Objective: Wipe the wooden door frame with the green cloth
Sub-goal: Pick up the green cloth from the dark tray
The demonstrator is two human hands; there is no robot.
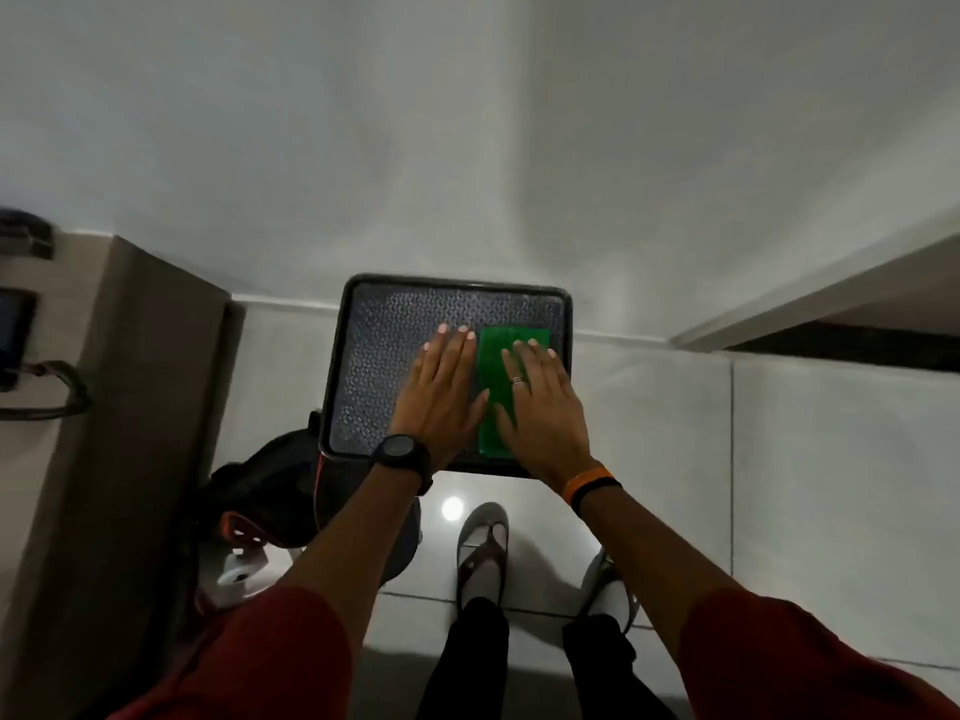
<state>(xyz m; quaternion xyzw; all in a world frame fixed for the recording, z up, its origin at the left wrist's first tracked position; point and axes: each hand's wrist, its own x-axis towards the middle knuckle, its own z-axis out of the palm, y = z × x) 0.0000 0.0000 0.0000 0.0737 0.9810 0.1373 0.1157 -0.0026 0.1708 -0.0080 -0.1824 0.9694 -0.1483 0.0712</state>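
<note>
A folded green cloth [496, 376] lies flat on the right half of a dark square stool seat [374, 345] with a patterned top. My left hand [441, 392] rests palm down on the seat just left of the cloth, fingers stretched out. My right hand [540, 402] lies flat over the cloth's right side, fingers spread, pressing on it without gripping. A pale wooden door frame [810, 298] runs diagonally at the right, with a dark gap beneath it.
A brown cabinet side [130, 387] stands at the left with a cable and dark device on it. A black bag with red trim [260, 501] sits on the tiled floor beside the stool. My feet in sandals [483, 553] stand below the stool.
</note>
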